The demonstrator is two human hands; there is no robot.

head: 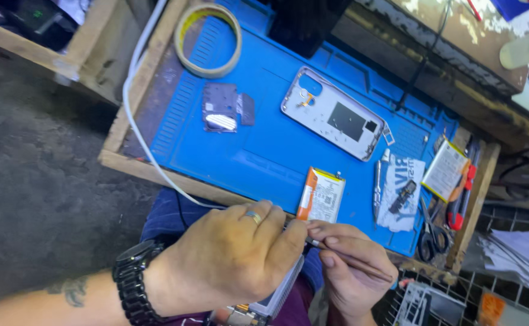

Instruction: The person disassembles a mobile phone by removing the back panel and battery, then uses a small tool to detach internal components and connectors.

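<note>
My left hand, with a ring and a black wristwatch, is closed over an opened phone held above my lap; only the phone's edge shows under the hand. My right hand grips a thin metal tool whose tip meets the phone beside my left thumb. Just beyond my hands, a phone battery with an orange end lies on the blue work mat. The phone's silver back frame lies farther up the mat.
A tape roll, a small grey cover plate, a screwdriver, a second battery, scissors and red-handled pliers sit around the mat. A white cable runs along the wooden tray's left edge.
</note>
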